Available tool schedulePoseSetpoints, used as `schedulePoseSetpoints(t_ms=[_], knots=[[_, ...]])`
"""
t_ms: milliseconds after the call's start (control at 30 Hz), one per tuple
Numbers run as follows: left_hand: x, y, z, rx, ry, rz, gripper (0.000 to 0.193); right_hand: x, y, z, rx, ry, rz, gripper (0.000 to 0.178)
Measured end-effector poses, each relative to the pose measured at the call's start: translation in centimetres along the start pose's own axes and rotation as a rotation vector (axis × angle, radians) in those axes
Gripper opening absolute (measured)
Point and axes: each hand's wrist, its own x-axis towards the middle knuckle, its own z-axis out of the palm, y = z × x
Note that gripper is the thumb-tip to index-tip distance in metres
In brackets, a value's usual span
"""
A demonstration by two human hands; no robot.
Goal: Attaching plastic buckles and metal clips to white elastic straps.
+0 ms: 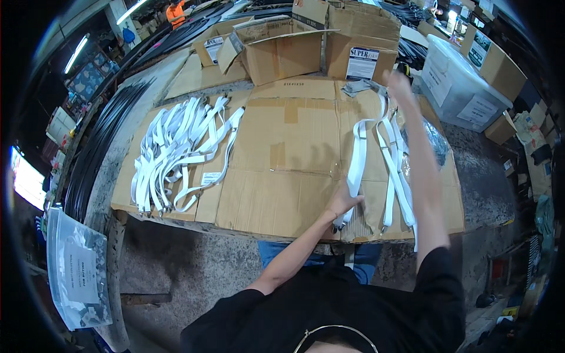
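On the cardboard-covered table, near its front edge, my left hand [344, 201] is closed around the lower part of a white elastic strap [356, 162], which looks like suspenders. Small metal clips [340, 225] hang just below that hand. My right arm reaches far forward; the right hand [400, 88] is smeared by motion, near the strap's far end, and its fingers cannot be made out. More white suspenders [389, 159] lie beside the right forearm, partly hidden by it. At the left rests a large heap of white suspenders [182, 141], with metal clips at its near ends.
Open cardboard boxes [282, 56] line the table's back. A clear plastic bag [434, 141] lies right of my forearm, and a translucent lidded bin [456, 88] stands beyond it. Another translucent bin [79, 267] sits at the lower left. A person in orange [175, 14] is far back.
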Motion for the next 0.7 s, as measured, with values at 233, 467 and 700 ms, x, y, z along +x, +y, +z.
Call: schedulePoseSetpoints(t_ms=[233, 467, 700], knots=[[-6.1, -5.1, -2.6, 0.350, 0.107, 0.078, 0.063, -31.1, -15.8, 5.3, 0.873, -0.021, 0.751, 0.026], [-6.7, -4.7, -1.4, 0.389, 0.202, 0.392, 0.038, -36.9, -19.8, 3.6, 0.693, -0.012, 0.667, 0.031], [-5.2, -6.1, -2.6, -0.345, -0.013, 0.018, 0.033, -23.7, -13.8, 9.5, 0.785, 0.080, 0.695, 0.039]])
